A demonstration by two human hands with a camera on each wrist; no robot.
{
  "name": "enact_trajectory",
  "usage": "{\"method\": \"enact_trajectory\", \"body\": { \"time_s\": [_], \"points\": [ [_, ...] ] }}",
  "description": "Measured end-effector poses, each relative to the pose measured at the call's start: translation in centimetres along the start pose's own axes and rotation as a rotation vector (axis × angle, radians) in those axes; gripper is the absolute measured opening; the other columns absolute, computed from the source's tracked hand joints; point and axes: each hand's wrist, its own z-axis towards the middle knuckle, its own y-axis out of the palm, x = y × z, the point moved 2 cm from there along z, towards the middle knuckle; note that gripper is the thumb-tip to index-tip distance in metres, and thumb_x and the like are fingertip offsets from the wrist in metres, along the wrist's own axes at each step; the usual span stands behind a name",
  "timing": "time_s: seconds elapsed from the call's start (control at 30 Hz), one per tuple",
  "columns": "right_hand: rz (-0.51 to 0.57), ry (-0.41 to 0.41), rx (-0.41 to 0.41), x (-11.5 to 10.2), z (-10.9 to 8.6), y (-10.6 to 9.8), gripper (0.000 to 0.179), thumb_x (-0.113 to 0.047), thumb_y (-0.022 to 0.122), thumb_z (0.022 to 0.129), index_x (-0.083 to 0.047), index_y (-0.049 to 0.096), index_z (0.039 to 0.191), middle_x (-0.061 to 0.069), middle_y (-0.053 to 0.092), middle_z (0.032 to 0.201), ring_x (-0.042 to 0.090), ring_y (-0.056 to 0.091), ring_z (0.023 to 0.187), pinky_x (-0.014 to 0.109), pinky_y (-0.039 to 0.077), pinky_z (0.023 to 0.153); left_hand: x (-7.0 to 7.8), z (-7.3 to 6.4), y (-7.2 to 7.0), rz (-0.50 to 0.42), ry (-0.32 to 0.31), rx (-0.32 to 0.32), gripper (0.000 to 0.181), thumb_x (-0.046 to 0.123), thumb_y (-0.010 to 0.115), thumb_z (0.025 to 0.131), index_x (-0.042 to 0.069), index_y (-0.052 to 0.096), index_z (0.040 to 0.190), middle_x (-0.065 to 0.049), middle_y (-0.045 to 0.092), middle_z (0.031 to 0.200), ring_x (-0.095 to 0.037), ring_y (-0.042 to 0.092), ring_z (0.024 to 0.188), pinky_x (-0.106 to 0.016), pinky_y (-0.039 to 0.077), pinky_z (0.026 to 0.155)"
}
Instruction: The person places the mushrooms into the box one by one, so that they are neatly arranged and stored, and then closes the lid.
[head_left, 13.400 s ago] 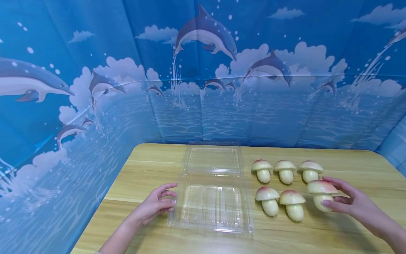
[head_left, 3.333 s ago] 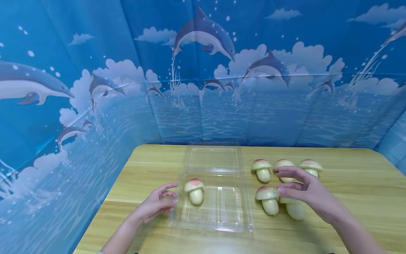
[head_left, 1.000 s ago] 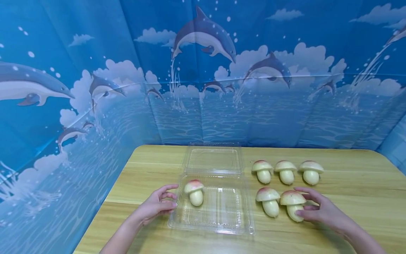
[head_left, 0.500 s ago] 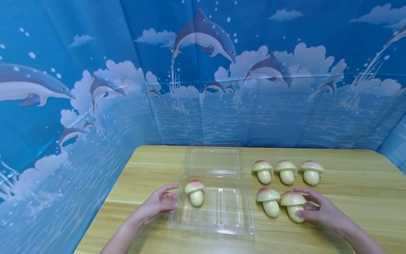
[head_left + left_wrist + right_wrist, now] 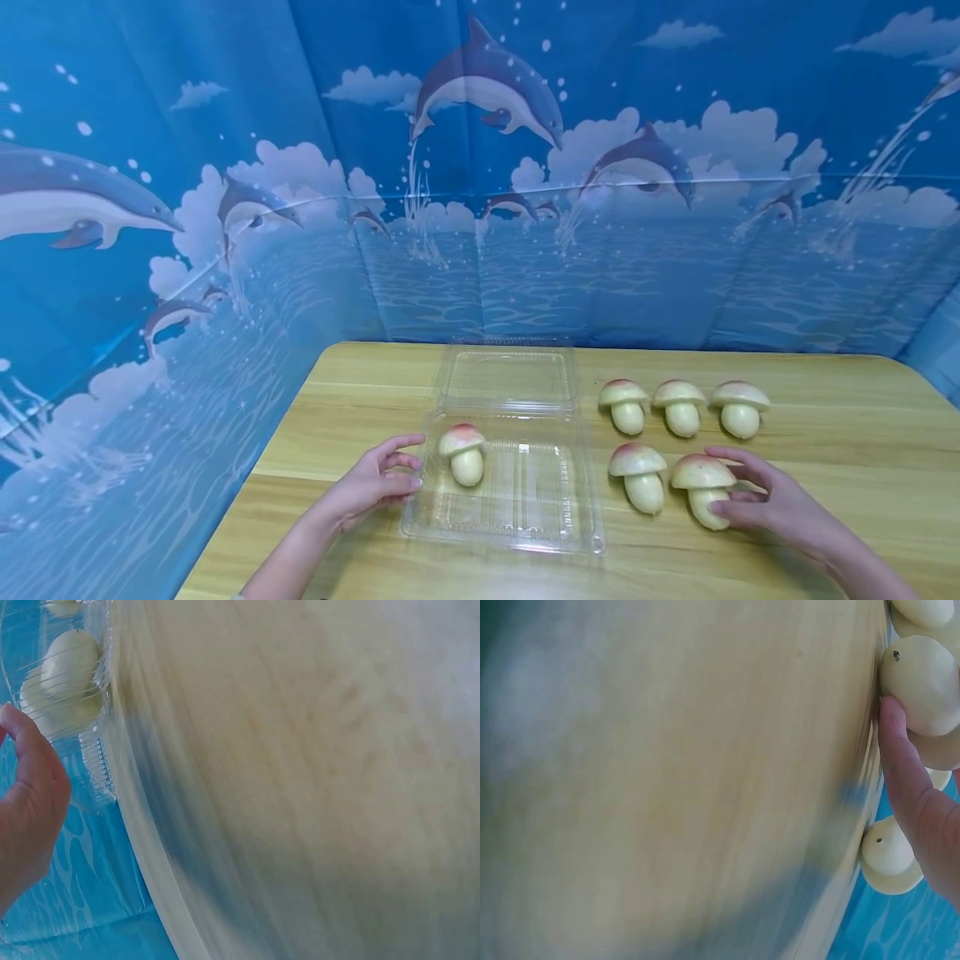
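Note:
My right hand (image 5: 776, 504) grips a mushroom-shaped toy (image 5: 703, 490) with a pink-topped cap and cream stem, thumb on the stem and fingers behind. In the right wrist view the thumb presses the stem (image 5: 919, 682). My left hand (image 5: 371, 483) stays at the left edge of a clear plastic clamshell box (image 5: 517, 542), fingers loosely bent and parted; whether they touch it I cannot tell. One mushroom (image 5: 467, 467) lies in the left part of the box, cap away from me. The left wrist view shows the left thumb (image 5: 34, 761) near the box wall.
Right of the box, three mushrooms (image 5: 681, 408) form a back row, and another mushroom (image 5: 641, 492) lies left of the held one. The box's lid (image 5: 510, 379) lies folded back toward the table's (image 5: 300, 467) far edge. A dolphin-print curtain (image 5: 480, 250) hangs behind.
Earlier the right hand held a different mushroom, which now lies in the box. It then came to the front-row mushroom, which has just shifted slightly right, away from its neighbour. The left hand stays put.

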Motion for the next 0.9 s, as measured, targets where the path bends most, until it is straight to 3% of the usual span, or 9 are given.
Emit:
{"method": "enact_trajectory", "body": {
  "time_s": [0.27,0.6,0.9],
  "points": [
    [-0.003,-0.015,0.014,-0.3,-0.7,-0.9,0.052,-0.006,0.055,0.092,-0.048,0.046,0.121,-0.019,0.044,0.112,0.01,0.059,0.091,0.039,0.054,0.072,0.3,0.5,0.1,0.013,0.003,-0.006,0.07,0.002,0.064,0.083,-0.001,0.027,0.142,-0.015,0.048,0.109,-0.013,0.056,0.079,-0.024,0.051,0.071],
    [-0.065,0.034,0.069,-1.5,-0.9,-2.2,0.052,-0.009,0.054,0.093,-0.046,0.039,0.127,-0.017,0.039,0.115,0.009,0.058,0.094,0.039,0.054,0.074,0.1,0.5,0.1,0.001,-0.004,0.0,0.07,0.0,0.063,0.083,-0.001,0.027,0.142,-0.015,0.049,0.109,-0.013,0.056,0.078,-0.025,0.051,0.071],
    [-0.073,0.0,0.062,-2.7,-0.6,-2.2,0.054,-0.007,0.053,0.093,-0.037,0.037,0.135,-0.015,0.037,0.119,0.009,0.057,0.096,0.04,0.053,0.075,0.0,0.1,-0.1,-0.004,-0.011,0.008,0.07,0.0,0.063,0.083,-0.001,0.026,0.142,-0.015,0.048,0.11,-0.013,0.056,0.079,-0.024,0.051,0.072]
  ]
}}
